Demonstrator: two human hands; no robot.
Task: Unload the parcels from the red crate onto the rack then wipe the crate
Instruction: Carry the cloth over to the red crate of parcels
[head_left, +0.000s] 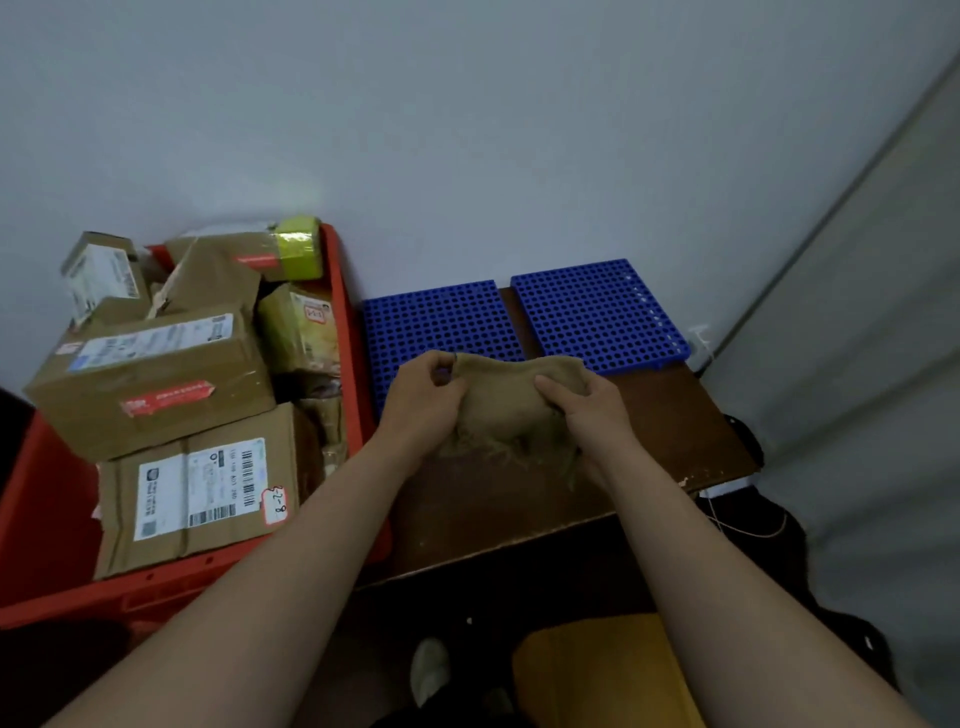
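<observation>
The red crate stands at the left, piled with cardboard parcels. A large box lies on top, a labelled box sits in front of it, and yellow-green packets are at the back. To its right, two blue perforated rack panels lie on a dark brown table. A tan cloth is held over the table between both hands. My left hand pinches its left edge and my right hand grips its right side.
A pale wall rises behind the crate and the rack. A grey curtain or panel closes the right side. Below the table's front edge are a yellow object, a shoe and dark floor.
</observation>
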